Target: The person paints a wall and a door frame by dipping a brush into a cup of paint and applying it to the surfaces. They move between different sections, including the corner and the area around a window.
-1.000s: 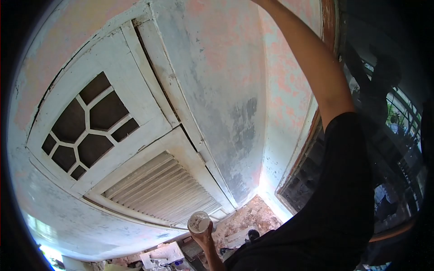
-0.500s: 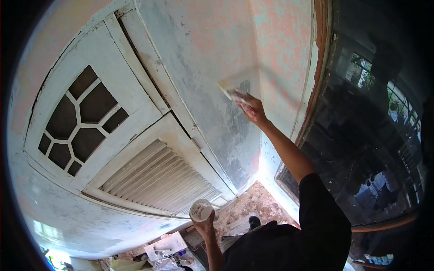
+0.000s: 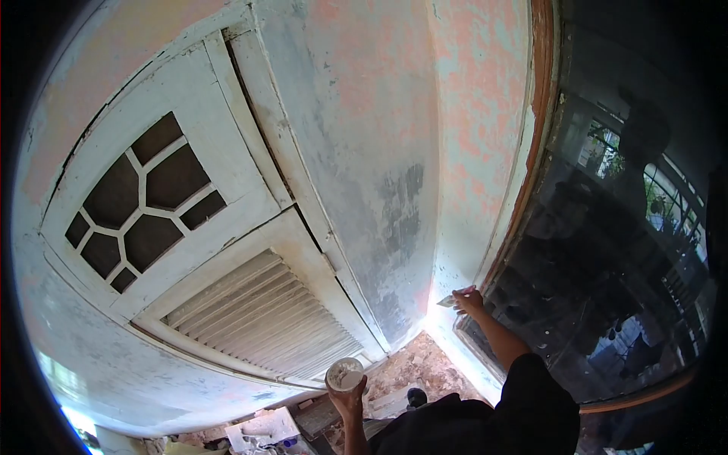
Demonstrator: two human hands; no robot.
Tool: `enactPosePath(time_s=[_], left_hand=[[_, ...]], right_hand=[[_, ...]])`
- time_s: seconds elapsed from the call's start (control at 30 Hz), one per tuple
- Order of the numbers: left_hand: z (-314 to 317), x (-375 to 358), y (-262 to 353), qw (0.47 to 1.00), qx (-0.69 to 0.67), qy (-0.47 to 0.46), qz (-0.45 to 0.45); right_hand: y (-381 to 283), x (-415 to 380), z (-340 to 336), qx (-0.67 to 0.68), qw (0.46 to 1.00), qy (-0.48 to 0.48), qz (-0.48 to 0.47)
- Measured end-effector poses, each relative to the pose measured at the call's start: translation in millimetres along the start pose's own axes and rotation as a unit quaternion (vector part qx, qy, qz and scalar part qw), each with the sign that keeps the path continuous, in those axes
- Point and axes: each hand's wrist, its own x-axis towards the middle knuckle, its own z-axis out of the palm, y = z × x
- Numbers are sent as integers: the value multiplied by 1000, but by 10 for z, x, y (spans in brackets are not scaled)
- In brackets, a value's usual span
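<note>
My right hand (image 3: 469,301) is closed on a flat scraper (image 3: 447,301), held near the bright lower corner of the wall by the dark window's frame. Whether the blade touches the wall cannot be told. Lower down, my left hand (image 3: 349,398) grips a round tub (image 3: 345,372) of whitish material with a pale, round-edged piece inside. Left of my right arm is the patchy wall (image 3: 364,152), grey and pink with dark grey smears.
A white door (image 3: 220,144) with dark panes and louvres (image 3: 265,311) fills the left. Dark glass (image 3: 591,265) with reflections is at right. Rubble (image 3: 417,364) covers the floor; a white board (image 3: 265,431) and clutter lie at the bottom.
My right hand has moved down and right with the scraper, away from the middle of the grey wall. The tub in my left hand appears slightly lower in view.
</note>
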Motion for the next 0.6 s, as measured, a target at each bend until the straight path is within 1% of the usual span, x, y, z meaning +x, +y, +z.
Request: enactPosePath(time_s=[0.03, 0.07, 0.13, 0.17, 0.2, 0.23, 0.27, 0.3, 0.4, 0.43, 0.47, 0.57, 0.6], left_hand=[[24, 7, 14, 1000, 0, -3, -3], [49, 24, -1, 1000, 3, -7, -3], [82, 49, -46, 1000, 12, -17, -7], [97, 39, -20, 1000, 8, -20, -6], [132, 42, 22, 1000, 3, -22, -4], [157, 43, 57, 1000, -2, -24, -2], [174, 46, 62, 1000, -6, -21, 5], [186, 47, 50, 1000, -9, -18, 12], [186, 26, 95, 999, -39, -17, 15], [185, 9, 111, 998, -54, -17, 13], [176, -12, 125, 999, -46, -12, 18], [154, 20, 188, 999, -37, 10, 36], [148, 21, 182, 998, -44, 19, 39]], right_hand=[[-125, -142, 32, 46, 998, 23, 40], [-76, -33, 56, 36, 998, 49, -3], [372, 740, 236, 13, 991, 102, -85], [536, 1309, 357, -58, 978, 160, -120], [28, 1150, 483, 77, 990, 90, -72], [-489, 1056, 526, 231, 966, 21, -113], [-1195, 751, 613, 279, 949, 2, -143], [-1942, 473, 723, 298, 938, 1, -178], [-3922, -190, 899, 315, 903, 29, -291], [-4468, -261, 955, 318, 877, 57, -356], [-5013, -385, 971, 236, 899, 111, -351], [-6386, -1036, 859, 91, 879, 237, -404], [-6679, -1444, 796, 108, 880, 228, -403]])
